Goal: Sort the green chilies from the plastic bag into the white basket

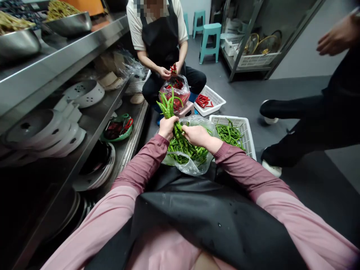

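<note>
A bunch of long green chili peppers (168,104) is gripped in my left hand (168,127), fingers wrapped round it. My right hand (196,135) is closed at the lower right side of the same bunch; its fingertips are partly hidden among the peppers. Beneath both hands an open clear plastic bag (194,168) holds more green chili peppers (184,150). To the right of the bag, a white plastic basket (249,139) contains loose green chili peppers (229,133).
Opposite me a person (161,37) handles red chilies over a plastic bag (182,95). A white basket (218,99) holds red chilies (204,101). Metal shelves (92,48) with bowls and pans line the left. Another person's legs (303,127) are at right; turquoise stools (211,37) stand behind.
</note>
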### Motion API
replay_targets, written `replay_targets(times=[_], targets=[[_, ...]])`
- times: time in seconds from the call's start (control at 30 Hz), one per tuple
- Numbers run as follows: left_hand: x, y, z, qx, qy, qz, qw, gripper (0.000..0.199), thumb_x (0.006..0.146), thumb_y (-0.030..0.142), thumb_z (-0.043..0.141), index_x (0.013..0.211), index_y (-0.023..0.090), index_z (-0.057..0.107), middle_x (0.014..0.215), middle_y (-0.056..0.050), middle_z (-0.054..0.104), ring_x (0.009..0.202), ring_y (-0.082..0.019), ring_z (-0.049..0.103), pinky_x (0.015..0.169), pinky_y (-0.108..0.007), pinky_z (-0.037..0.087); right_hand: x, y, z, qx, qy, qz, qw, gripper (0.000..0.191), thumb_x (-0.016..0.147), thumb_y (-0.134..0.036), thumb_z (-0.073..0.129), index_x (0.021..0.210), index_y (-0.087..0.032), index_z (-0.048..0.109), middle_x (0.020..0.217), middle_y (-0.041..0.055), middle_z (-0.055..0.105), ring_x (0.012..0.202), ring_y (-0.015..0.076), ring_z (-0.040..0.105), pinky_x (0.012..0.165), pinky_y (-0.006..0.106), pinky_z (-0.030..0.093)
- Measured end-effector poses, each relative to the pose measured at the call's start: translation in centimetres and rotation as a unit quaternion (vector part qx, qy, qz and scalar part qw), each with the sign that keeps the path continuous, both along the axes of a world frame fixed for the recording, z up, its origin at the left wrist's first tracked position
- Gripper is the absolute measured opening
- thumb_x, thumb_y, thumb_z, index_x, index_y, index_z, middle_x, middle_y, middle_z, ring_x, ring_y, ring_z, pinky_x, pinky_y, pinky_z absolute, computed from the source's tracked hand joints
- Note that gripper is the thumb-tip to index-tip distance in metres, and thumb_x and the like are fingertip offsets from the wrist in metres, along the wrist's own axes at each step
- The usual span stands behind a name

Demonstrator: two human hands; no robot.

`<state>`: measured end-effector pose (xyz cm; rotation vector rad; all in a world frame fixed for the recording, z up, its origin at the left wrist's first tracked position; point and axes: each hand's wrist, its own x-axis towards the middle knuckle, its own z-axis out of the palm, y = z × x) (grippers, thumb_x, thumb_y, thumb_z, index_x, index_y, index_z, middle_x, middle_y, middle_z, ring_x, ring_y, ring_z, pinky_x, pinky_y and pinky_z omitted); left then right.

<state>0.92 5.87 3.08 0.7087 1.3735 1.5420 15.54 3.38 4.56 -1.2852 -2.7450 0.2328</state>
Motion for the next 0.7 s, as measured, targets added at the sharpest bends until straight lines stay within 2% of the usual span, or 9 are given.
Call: replay_targets(times=[0.1, 0.17, 0.2, 0.27, 0.37, 0.43, 0.5, 0.6, 0.7], targets=[[0.3, -0.2, -0.1, -0.012, -0.005, -0.016, 1.000, 0.016, 0.048, 0.012, 0.064, 0.059, 0.015, 0.052, 0.049, 0.004, 0.049, 0.047, -0.011, 0.048, 0.050, -0.025, 0.040, 0.6, 0.4, 0.9, -0.012, -0.005, 0.089, 0.996, 0.025, 0.091, -0.033, 0.042, 0.100, -0.022, 0.063, 0.090, 0.0056, 0.070, 0.080, 0.0191, 0.063, 0.066, 0.026, 0.038], [0.3, -0.1, 0.1, -0.026, -0.028, -0.025, 0.999, 0.015, 0.049, 0.013, 0.064, 0.058, 0.015, 0.052, 0.047, 0.003, 0.050, 0.046, -0.011, 0.048, 0.049, -0.026, 0.041, 0.9, 0.3, 1.3, -0.041, 0.016, 0.139, 0.989, 0.022, 0.090, -0.034, 0.047, 0.099, -0.025, 0.064, 0.091, 0.0017, 0.070, 0.081, 0.0170, 0.063, 0.066, 0.024, 0.036], [0.2, 0.0, 0.2, -0.035, -0.042, -0.023, 0.998, 0.013, 0.050, 0.014, 0.064, 0.056, 0.015, 0.052, 0.047, 0.003, 0.050, 0.046, -0.011, 0.048, 0.049, -0.026, 0.041, 0.9, 0.1, 1.4, -0.053, 0.033, 0.133, 0.989, 0.023, 0.091, -0.034, 0.045, 0.101, -0.025, 0.064, 0.093, 0.0009, 0.070, 0.081, 0.0162, 0.062, 0.066, 0.024, 0.036], [0.0, 0.4, 0.3, -0.045, -0.059, -0.007, 0.997, 0.012, 0.051, 0.015, 0.064, 0.054, 0.014, 0.053, 0.046, 0.002, 0.050, 0.045, -0.011, 0.048, 0.049, -0.026, 0.042, 0.7, -0.6, 1.1, -0.064, 0.059, 0.069, 0.994, 0.027, 0.094, -0.035, 0.039, 0.104, -0.023, 0.062, 0.094, 0.0025, 0.070, 0.081, 0.0161, 0.063, 0.067, 0.024, 0.037], [-0.1, 0.9, 0.2, -0.035, -0.053, 0.033, 0.997, 0.012, 0.051, 0.014, 0.065, 0.055, 0.013, 0.054, 0.048, 0.002, 0.051, 0.046, -0.011, 0.049, 0.051, -0.026, 0.043, -0.4, -2.1, 0.0, -0.030, 0.042, -0.021, 0.998, 0.034, 0.092, -0.045, 0.042, 0.105, -0.019, 0.060, 0.093, 0.0093, 0.069, 0.081, 0.0208, 0.064, 0.066, 0.027, 0.039], [-0.1, 1.1, 0.0, -0.027, -0.049, 0.051, 0.997, 0.012, 0.051, 0.013, 0.065, 0.056, 0.013, 0.054, 0.049, 0.002, 0.052, 0.047, -0.011, 0.050, 0.051, -0.026, 0.044, -1.1, -2.8, -0.8, 0.006, 0.017, -0.025, 1.000, 0.036, 0.089, -0.046, 0.046, 0.104, -0.016, 0.059, 0.093, 0.0129, 0.068, 0.081, 0.0234, 0.064, 0.065, 0.028, 0.040], [-0.1, 1.1, -0.1, -0.030, -0.055, 0.056, 0.997, 0.012, 0.052, 0.013, 0.064, 0.055, 0.014, 0.053, 0.049, 0.002, 0.052, 0.046, -0.011, 0.050, 0.051, -0.026, 0.044, -1.3, -2.8, -1.3, 0.031, 0.009, -0.015, 0.999, 0.030, 0.092, -0.036, 0.042, 0.102, -0.014, 0.060, 0.095, 0.0141, 0.066, 0.081, 0.0226, 0.064, 0.063, 0.028, 0.040], [0.1, 0.9, -0.1, -0.047, -0.065, 0.047, 0.996, 0.012, 0.053, 0.012, 0.064, 0.055, 0.014, 0.052, 0.048, 0.002, 0.052, 0.045, -0.010, 0.049, 0.050, -0.026, 0.045, -0.8, -1.7, -1.3, 0.027, 0.047, 0.040, 0.998, 0.026, 0.092, -0.026, 0.038, 0.098, -0.015, 0.061, 0.097, 0.0116, 0.065, 0.083, 0.0196, 0.062, 0.064, 0.026, 0.039], [0.2, 0.7, 0.0, -0.065, -0.084, 0.027, 0.994, 0.012, 0.054, 0.010, 0.063, 0.055, 0.013, 0.052, 0.047, 0.002, 0.052, 0.045, -0.010, 0.050, 0.051, -0.025, 0.047, 0.1, -0.3, -0.7, -0.071, 0.150, 0.155, 0.974, 0.019, 0.087, -0.028, 0.048, 0.092, -0.016, 0.062, 0.090, 0.0056, 0.065, 0.081, 0.0159, 0.058, 0.068, 0.024, 0.039]])
